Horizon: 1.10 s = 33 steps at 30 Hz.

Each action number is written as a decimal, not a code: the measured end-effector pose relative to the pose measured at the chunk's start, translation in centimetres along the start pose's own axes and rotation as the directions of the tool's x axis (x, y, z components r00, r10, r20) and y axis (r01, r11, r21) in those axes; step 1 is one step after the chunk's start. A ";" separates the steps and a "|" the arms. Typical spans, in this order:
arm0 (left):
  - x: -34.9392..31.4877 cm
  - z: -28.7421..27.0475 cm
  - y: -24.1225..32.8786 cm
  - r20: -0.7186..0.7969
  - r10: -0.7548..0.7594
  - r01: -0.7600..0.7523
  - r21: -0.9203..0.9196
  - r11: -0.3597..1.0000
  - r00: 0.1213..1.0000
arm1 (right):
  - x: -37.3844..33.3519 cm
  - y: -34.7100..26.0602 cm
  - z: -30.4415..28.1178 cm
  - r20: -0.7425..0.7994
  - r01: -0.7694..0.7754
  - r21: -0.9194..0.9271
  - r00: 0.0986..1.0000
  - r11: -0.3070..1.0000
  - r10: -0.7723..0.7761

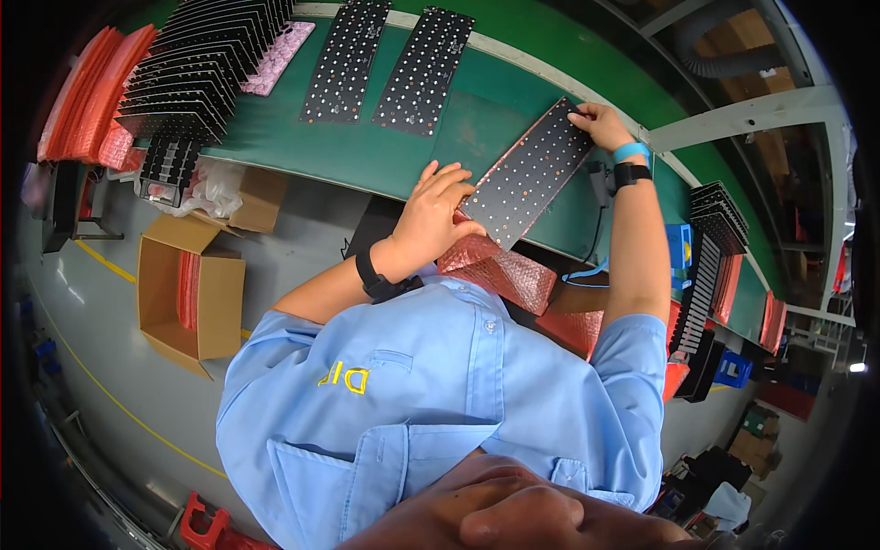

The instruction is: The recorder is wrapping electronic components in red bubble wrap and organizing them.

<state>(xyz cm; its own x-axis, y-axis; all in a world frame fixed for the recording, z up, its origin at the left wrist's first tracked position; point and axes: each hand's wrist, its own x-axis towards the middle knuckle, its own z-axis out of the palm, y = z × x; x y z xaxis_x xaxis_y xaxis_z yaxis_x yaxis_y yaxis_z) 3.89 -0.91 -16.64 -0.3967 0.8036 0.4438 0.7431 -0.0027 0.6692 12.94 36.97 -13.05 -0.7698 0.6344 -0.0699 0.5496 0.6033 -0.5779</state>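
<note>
A long black circuit board (527, 174) dotted with small white and copper-coloured spots lies slantwise between my hands, its near end over the table edge. My right hand (600, 126) pinches its far right corner. At the near left corner, my left hand (440, 206) has the board between thumb and fingers, the other fingers stretched upward. A thin reddish edge shows along the board's left side. Red bubble wrap (500, 275) hangs below the near end, close to my left thumb; whether it joins that reddish edge is hidden.
Two similar boards (348, 64) lie on the green table (266, 142). At the far left stand a row of upright black boards (197, 69) and red bubble bags (92, 96). An open cardboard box (225, 312) sits at lower left. A blue cord (587, 272) and black rack (698, 293) are at right.
</note>
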 end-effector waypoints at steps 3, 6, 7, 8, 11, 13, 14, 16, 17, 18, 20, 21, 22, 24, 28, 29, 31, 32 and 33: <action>0.9 -0.8 1.3 0.028 -0.031 0.030 0.038 0.999 0.999 | -1.2 -3.9 -5.2 0.294 -0.067 0.276 0.956 0.959 -0.018; 1.4 -0.7 1.6 0.080 -0.009 0.010 -0.017 1.000 0.997 | -5.6 -10.7 -11.3 0.355 0.129 0.375 0.894 0.918 -0.271; 1.5 -0.5 1.3 0.112 0.012 -0.003 -0.083 0.997 0.994 | -7.3 -13.1 -12.7 0.292 0.260 0.334 0.886 0.906 -0.361; 1.4 -0.4 1.2 0.142 0.028 -0.007 -0.146 0.989 0.990 | -8.8 -15.5 -13.8 0.237 0.383 0.285 0.860 0.878 -0.452; 1.2 0.3 3.5 0.233 -0.089 0.242 -0.792 0.561 0.968 | -14.1 -21.2 -17.7 -0.017 0.483 0.236 0.870 0.843 -0.493; 0.9 0.6 4.1 0.317 -0.089 0.328 -0.928 0.175 0.944 | -16.0 -23.6 -20.8 -0.034 0.447 0.229 0.891 0.865 -0.452; 0.5 0.9 3.5 0.440 0.056 0.412 -0.872 0.266 0.896 | -16.5 -25.0 -21.9 -0.019 0.522 0.286 0.841 0.803 -0.540; -0.2 1.7 2.0 0.658 0.298 0.489 -0.731 0.476 0.692 | -17.3 -26.4 -23.6 -0.018 0.592 0.327 0.783 0.737 -0.622; -0.8 2.1 1.5 0.655 0.311 0.481 -0.734 0.480 0.688 | -17.6 -26.6 -24.6 0.002 0.554 0.309 0.812 0.773 -0.583; -1.7 2.5 1.0 0.737 0.336 0.526 -0.662 0.534 0.586 | -17.8 -26.8 -25.5 0.025 0.517 0.291 0.837 0.805 -0.547; -2.5 2.4 -0.3 0.806 0.361 0.547 -0.586 0.597 0.469 | -18.3 -26.4 -27.2 0.034 0.481 0.261 0.862 0.837 -0.506; -2.7 2.0 -1.2 0.790 0.336 0.521 -0.598 0.609 0.513 | -18.5 -25.8 -28.0 -0.013 0.477 0.198 0.875 0.856 -0.485; -2.7 1.5 -1.8 0.771 0.310 0.496 -0.607 0.620 0.556 | -18.6 -25.2 -28.6 -0.060 0.469 0.138 0.883 0.872 -0.465; -2.3 -0.3 -2.2 0.762 0.258 0.520 -0.609 0.598 0.594 | -18.3 -24.4 -28.3 -0.108 0.461 0.078 0.885 0.884 -0.453; -1.9 -1.7 -1.1 0.699 0.077 0.595 -0.656 0.465 0.711 | -17.8 -22.2 -24.0 -0.231 0.505 -0.526 0.689 0.684 -0.687; -1.9 -1.3 -0.4 0.664 0.016 0.610 -0.695 0.382 0.747 | -17.8 -21.8 -20.9 -0.281 0.402 -0.609 0.697 0.684 -0.660; -2.0 -0.8 0.1 0.615 -0.085 0.609 -0.734 0.301 0.784 | -17.0 -21.6 -12.9 -0.299 0.450 -0.680 0.550 0.578 -0.780; -2.0 -0.3 -0.1 0.588 -0.161 0.605 -0.726 0.327 0.793 | -17.0 -21.8 -9.6 -0.249 0.440 -0.756 0.491 0.484 -0.835; -2.0 0.3 -0.2 0.564 -0.225 0.606 -0.712 0.355 0.795 | -16.8 -20.2 -6.4 -0.215 0.392 -0.808 0.496 0.439 -0.841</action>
<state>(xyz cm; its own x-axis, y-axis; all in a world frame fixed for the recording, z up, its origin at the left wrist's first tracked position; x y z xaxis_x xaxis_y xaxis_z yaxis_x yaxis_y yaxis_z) 4.67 -2.33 -17.84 -0.1790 0.9747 -0.1341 -0.3605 0.0618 0.9307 16.82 17.21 5.04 -0.7744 -0.0885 0.6264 0.2012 0.9043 0.3765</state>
